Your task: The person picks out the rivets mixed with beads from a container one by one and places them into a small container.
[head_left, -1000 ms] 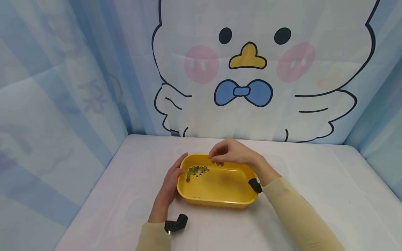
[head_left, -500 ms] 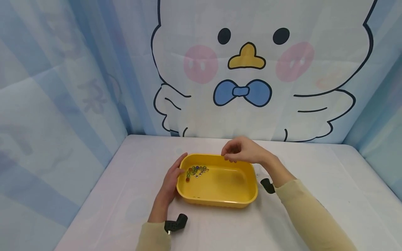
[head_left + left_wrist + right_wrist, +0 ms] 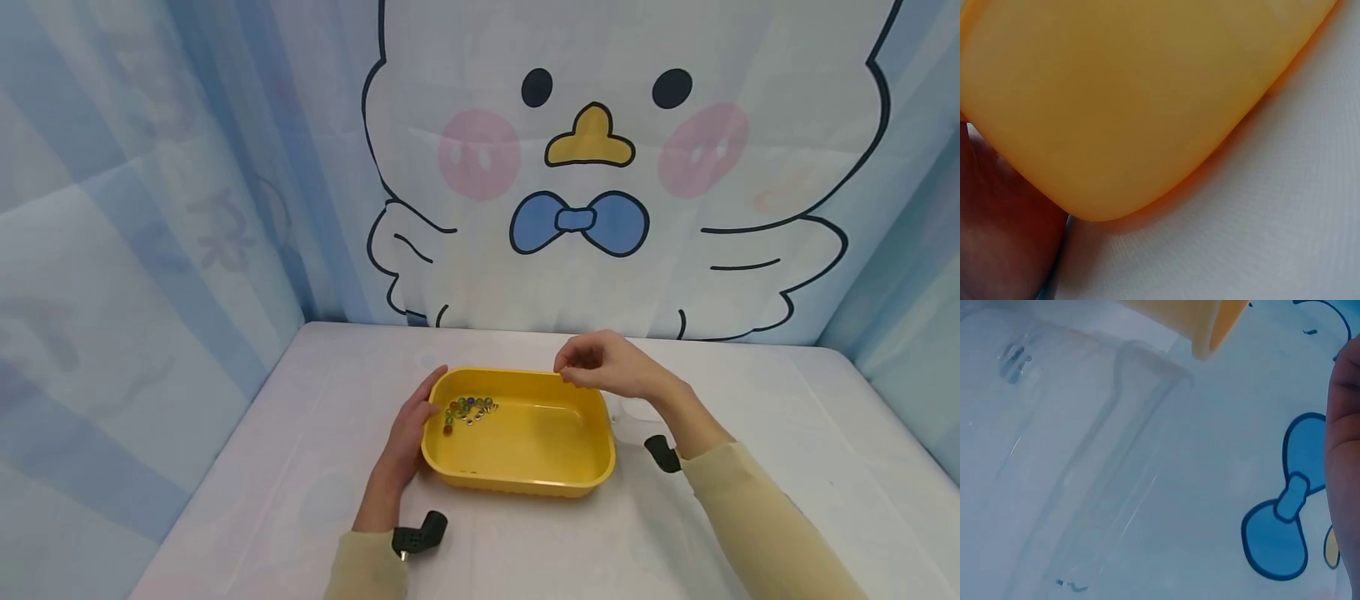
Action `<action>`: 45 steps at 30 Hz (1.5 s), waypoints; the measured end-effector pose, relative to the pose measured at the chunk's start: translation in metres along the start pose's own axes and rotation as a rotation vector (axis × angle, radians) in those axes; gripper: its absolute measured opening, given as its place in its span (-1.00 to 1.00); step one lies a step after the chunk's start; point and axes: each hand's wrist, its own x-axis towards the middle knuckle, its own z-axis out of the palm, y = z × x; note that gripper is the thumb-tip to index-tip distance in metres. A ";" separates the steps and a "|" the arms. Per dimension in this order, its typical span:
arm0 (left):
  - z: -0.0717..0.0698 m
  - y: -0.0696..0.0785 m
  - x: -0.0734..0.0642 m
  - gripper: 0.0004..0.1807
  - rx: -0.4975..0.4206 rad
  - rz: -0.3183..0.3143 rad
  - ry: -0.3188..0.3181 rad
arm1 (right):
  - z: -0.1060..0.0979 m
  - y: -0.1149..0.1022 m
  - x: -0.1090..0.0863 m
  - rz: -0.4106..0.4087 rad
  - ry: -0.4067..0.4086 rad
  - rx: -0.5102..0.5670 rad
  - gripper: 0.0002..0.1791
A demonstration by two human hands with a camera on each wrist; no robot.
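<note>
My left hand point(image 3: 406, 437) grips the left side of a yellow plastic tray point(image 3: 525, 487), its thumb at the rim. In the left wrist view, the tray's outer wall point(image 3: 1116, 112) covers most of the picture, with part of that hand at lower left. Glass marbles point(image 3: 462, 403) in green, blue and amber lie inside at the tray's left end. Small shiny metal pieces point(image 3: 480, 414) lie beside them. Above the tray's back right rim is my right hand point(image 3: 611, 364), fingers curled and fingertips together. Whether anything is pinched between them is hidden.
A clear transparent container point(image 3: 1116, 406) stands right of the tray; it shows only faintly in the head view. A pale cloth point(image 3: 262, 500) covers the table. Behind rises a curtain point(image 3: 585, 292) printed with a cartoon bird.
My right hand has moved right, from over the middle of the tray to its back right rim. The left hand, tray and marbles stay in place.
</note>
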 end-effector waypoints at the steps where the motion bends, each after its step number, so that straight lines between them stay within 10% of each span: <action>1: 0.000 0.000 0.000 -0.26 0.000 -0.001 0.001 | -0.002 0.001 -0.002 -0.002 0.009 -0.003 -0.88; 45: 0.000 -0.001 0.002 -0.25 0.004 -0.009 0.004 | -0.026 0.057 -0.063 0.150 0.237 -0.099 -0.84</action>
